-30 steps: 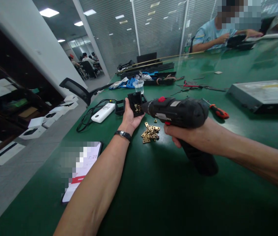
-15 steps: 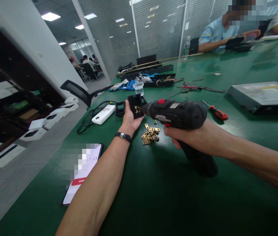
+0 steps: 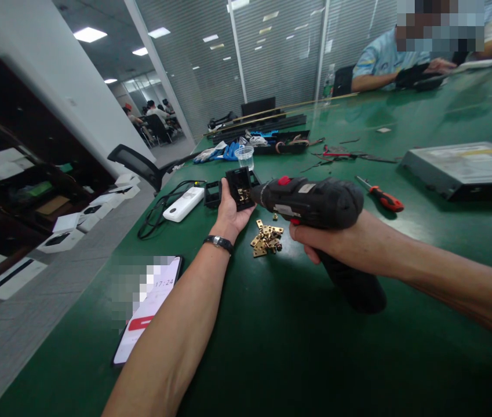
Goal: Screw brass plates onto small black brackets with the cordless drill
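Observation:
My left hand (image 3: 228,213) grips a small black plastic housing (image 3: 239,186) with brass parts inside, held just above the green table (image 3: 298,347). My right hand (image 3: 336,243) is wrapped round the handle of a black cordless electric screwdriver (image 3: 315,202) with a red switch. The tool's tip points left into the housing. Below and between the hands lies a pile of small brass plates (image 3: 265,238). A second black housing (image 3: 212,194) sits just left of my left hand.
A phone (image 3: 148,310) lies at the near left edge. A white power bank with a black cable (image 3: 182,204), a clear plastic cup (image 3: 244,155), a red-handled screwdriver (image 3: 382,197) and a grey flat metal box (image 3: 467,168) lie around. Another person works at the far right.
Both hands and the tool have stayed almost in place; the view has shifted slightly. The phone's clock digit has changed.

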Action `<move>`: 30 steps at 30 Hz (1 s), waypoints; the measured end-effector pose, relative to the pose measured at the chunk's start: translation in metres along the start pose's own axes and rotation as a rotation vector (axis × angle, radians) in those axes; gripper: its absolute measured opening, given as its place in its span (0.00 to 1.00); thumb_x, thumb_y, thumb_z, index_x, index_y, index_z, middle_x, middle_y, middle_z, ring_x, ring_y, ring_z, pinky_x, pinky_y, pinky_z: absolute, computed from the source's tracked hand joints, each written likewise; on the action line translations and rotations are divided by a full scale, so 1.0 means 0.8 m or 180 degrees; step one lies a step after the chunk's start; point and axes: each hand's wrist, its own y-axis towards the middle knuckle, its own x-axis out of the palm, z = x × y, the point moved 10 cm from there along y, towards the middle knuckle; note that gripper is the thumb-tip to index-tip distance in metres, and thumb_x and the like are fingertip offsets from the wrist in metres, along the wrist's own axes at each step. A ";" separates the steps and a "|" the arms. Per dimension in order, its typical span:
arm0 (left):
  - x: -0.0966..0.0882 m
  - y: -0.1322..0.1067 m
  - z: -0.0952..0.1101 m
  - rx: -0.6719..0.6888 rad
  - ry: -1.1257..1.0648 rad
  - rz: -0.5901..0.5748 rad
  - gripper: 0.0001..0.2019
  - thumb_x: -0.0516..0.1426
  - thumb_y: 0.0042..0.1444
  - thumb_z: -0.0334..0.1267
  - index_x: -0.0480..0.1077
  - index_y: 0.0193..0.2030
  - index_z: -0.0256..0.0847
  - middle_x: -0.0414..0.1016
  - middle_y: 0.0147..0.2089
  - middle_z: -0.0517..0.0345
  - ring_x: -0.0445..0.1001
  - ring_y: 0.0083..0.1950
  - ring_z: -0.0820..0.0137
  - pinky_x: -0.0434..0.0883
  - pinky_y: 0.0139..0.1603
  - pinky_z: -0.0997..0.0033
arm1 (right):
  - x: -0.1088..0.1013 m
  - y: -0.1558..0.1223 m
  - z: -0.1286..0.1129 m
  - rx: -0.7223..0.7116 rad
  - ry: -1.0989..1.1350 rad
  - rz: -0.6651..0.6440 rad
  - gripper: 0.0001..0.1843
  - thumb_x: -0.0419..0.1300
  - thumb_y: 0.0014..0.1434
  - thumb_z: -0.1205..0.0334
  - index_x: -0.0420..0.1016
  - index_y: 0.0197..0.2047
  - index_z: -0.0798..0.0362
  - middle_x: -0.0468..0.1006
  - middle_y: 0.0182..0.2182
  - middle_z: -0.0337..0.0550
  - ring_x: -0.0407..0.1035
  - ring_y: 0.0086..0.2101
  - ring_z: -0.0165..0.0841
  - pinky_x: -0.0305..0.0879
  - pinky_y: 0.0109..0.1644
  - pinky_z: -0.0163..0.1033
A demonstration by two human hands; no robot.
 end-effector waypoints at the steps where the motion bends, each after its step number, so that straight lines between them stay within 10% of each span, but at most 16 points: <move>1: 0.000 0.000 0.000 0.0007 0.0020 0.0006 0.28 0.52 0.67 0.62 0.77 0.54 0.41 0.81 0.53 0.45 0.78 0.56 0.60 0.74 0.57 0.57 | 0.000 0.000 0.001 0.0027 0.0017 0.0002 0.15 0.62 0.56 0.63 0.65 0.19 0.49 0.72 0.16 0.36 0.64 0.18 0.29 0.60 0.23 0.35; 30: -0.001 -0.001 -0.005 -0.0140 -0.0006 0.0048 0.29 0.54 0.64 0.64 0.78 0.54 0.42 0.82 0.51 0.44 0.79 0.56 0.59 0.75 0.57 0.59 | -0.001 -0.001 0.000 0.0089 -0.0064 0.0015 0.14 0.61 0.55 0.65 0.65 0.19 0.49 0.73 0.16 0.36 0.66 0.19 0.29 0.62 0.26 0.36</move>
